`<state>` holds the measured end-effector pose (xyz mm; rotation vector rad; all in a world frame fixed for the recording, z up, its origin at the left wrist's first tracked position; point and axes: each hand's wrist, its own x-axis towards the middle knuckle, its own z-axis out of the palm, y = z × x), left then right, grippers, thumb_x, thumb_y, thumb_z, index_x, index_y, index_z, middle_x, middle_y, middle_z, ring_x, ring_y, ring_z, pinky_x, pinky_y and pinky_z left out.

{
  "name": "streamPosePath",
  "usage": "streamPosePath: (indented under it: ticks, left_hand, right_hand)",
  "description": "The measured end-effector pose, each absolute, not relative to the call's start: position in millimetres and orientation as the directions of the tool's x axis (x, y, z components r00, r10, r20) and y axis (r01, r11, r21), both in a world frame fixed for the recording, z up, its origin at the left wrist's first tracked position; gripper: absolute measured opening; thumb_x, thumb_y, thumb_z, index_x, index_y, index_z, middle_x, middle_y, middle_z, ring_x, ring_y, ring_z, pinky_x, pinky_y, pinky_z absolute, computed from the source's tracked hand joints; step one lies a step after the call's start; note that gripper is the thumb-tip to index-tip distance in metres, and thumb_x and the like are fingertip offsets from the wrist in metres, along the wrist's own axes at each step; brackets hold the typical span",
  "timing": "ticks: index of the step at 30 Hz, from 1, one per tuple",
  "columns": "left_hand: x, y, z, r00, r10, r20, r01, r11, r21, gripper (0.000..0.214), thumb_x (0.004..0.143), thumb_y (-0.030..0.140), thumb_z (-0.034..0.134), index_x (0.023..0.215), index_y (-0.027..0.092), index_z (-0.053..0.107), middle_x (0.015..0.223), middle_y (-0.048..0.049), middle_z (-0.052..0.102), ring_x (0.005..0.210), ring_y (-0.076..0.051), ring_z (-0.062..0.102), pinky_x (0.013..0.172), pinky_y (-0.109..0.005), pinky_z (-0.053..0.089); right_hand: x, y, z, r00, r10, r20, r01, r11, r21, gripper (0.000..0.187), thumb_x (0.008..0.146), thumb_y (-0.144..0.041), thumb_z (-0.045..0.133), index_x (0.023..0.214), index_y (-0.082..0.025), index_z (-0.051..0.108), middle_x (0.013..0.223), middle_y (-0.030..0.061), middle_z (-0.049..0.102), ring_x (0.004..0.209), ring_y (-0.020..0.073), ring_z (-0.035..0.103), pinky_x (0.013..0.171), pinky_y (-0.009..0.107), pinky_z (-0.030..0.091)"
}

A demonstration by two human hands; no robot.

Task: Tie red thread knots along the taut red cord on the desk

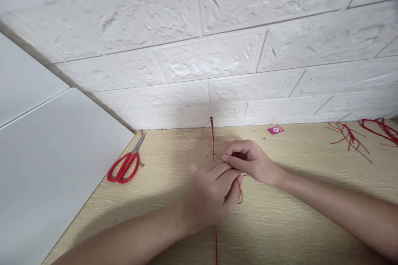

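Note:
A red braided cord (212, 129) hangs from a dark point low on the wall and runs down toward me. Thin red strands loop beside its lower end. My right hand (248, 161) pinches a thin red thread (219, 156) between thumb and forefinger, right of the cord. Closed and crossing below it, my left hand (216, 192) grips red thread too, and a small loop (240, 194) pokes out by its fingers. Both hands touch at the fingertips. One straight red strand (216, 244) comes out beneath my left hand toward the near edge. The left fingertips are partly hidden.
Scissors with red handles (124, 167) lie at the left by a white panel (77, 140). A small pink packet (275, 129) is near the wall. Loose red cords (350, 134) and a braided red bundle (381, 128) lie at the right. A white brick-patterned wall (230, 58) borders the wooden table (295, 223).

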<state>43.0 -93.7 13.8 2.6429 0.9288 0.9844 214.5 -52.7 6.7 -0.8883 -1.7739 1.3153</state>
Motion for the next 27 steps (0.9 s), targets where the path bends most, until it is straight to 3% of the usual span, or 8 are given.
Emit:
streamPosePath:
  ticks: [4, 8, 12, 15, 18, 21, 24, 27]
  left_hand:
    - [43, -96, 9, 0.648, 0.557, 0.52, 0.46, -0.83, 0.316, 0.018, 0.087, 0.012, 0.05, 0.089, 0.016, 0.067, 0.077, -0.005, 0.068, 0.067, -0.015, 0.063, 0.061, -0.028, 0.051]
    - [46, -100, 7, 0.719, 0.466, 0.516, 0.374, -0.885, 0.277, 0.022, 0.084, 0.012, 0.05, 0.096, 0.015, 0.068, 0.077, -0.006, 0.068, 0.069, -0.016, 0.063, 0.065, -0.03, 0.052]
    - [48, -106, 10, 0.791, 0.329, 0.516, 0.236, -0.942, 0.24, 0.033, 0.076, 0.016, 0.051, 0.105, 0.013, 0.067, 0.071, -0.0049, 0.064, 0.063, -0.017, 0.058, 0.057, -0.031, 0.048]
    - [41, -105, 18, 0.748, 0.29, 0.597, 0.192, -0.956, 0.223, 0.046, 0.069, 0.02, 0.05, 0.111, 0.011, 0.066, 0.059, -0.0012, 0.055, 0.053, -0.017, 0.049, 0.05, -0.033, 0.04]
    - [30, -92, 29, 0.617, 0.393, 0.682, 0.264, -0.92, 0.29, 0.04, 0.069, 0.014, 0.05, 0.106, 0.015, 0.066, 0.056, 0.0014, 0.051, 0.05, -0.015, 0.045, 0.05, -0.031, 0.035]
    - [18, -67, 37, 0.402, 0.64, 0.655, 0.468, -0.758, 0.454, 0.026, 0.076, 0.008, 0.05, 0.092, 0.018, 0.068, 0.061, 0.0008, 0.056, 0.054, -0.013, 0.049, 0.053, -0.028, 0.037]
    - [9, -39, 39, 0.356, 0.831, 0.426, 0.638, -0.55, 0.539, 0.021, 0.08, 0.013, 0.054, 0.091, 0.019, 0.071, 0.07, 0.0, 0.063, 0.06, -0.012, 0.053, 0.058, -0.027, 0.039]
    - [5, -23, 39, 0.441, 0.884, 0.153, 0.734, -0.454, 0.506, 0.02, 0.084, 0.022, 0.057, 0.092, 0.023, 0.074, 0.073, 0.0015, 0.068, 0.062, -0.013, 0.055, 0.058, -0.026, 0.036]
  right_hand:
    - [210, -55, 4, -0.477, 0.875, 0.083, 0.004, 0.097, -0.995, 0.031, 0.093, -0.041, 0.061, 0.073, -0.017, 0.064, 0.064, -0.0009, 0.055, 0.056, 0.0109, 0.046, 0.05, 0.025, 0.033]
    - [206, -57, 1, -0.41, 0.912, 0.022, 0.006, 0.027, -1.0, 0.033, 0.094, -0.046, 0.059, 0.078, -0.018, 0.064, 0.057, -0.0035, 0.049, 0.051, 0.01, 0.041, 0.046, 0.025, 0.03]
    - [206, -58, 0, -0.36, 0.932, 0.034, 0.133, 0.087, -0.987, 0.034, 0.096, -0.042, 0.054, 0.075, -0.018, 0.063, 0.06, -0.0033, 0.046, 0.054, 0.0101, 0.039, 0.049, 0.025, 0.029]
    - [206, -60, 1, -0.374, 0.925, 0.068, 0.243, 0.168, -0.955, 0.034, 0.095, -0.031, 0.052, 0.063, -0.018, 0.053, 0.056, -0.0044, 0.039, 0.054, 0.0098, 0.034, 0.05, 0.026, 0.026]
    - [205, -63, 2, -0.428, 0.895, 0.126, 0.35, 0.293, -0.89, 0.033, 0.09, -0.02, 0.053, 0.058, -0.019, 0.043, 0.055, -0.0052, 0.037, 0.053, 0.009, 0.032, 0.051, 0.026, 0.024]
    - [203, -66, 2, -0.463, 0.87, 0.171, 0.433, 0.391, -0.812, 0.033, 0.087, -0.014, 0.052, 0.058, -0.019, 0.037, 0.054, -0.0056, 0.037, 0.052, 0.0082, 0.033, 0.051, 0.027, 0.024]
    - [200, -66, 0, -0.464, 0.866, 0.185, 0.492, 0.426, -0.76, 0.034, 0.088, -0.013, 0.051, 0.058, -0.019, 0.034, 0.053, -0.0059, 0.036, 0.051, 0.0076, 0.031, 0.051, 0.027, 0.023]
    - [198, -65, 0, -0.453, 0.874, 0.178, 0.526, 0.423, -0.738, 0.034, 0.088, -0.012, 0.049, 0.059, -0.019, 0.035, 0.053, -0.0058, 0.038, 0.051, 0.0074, 0.032, 0.051, 0.026, 0.024]
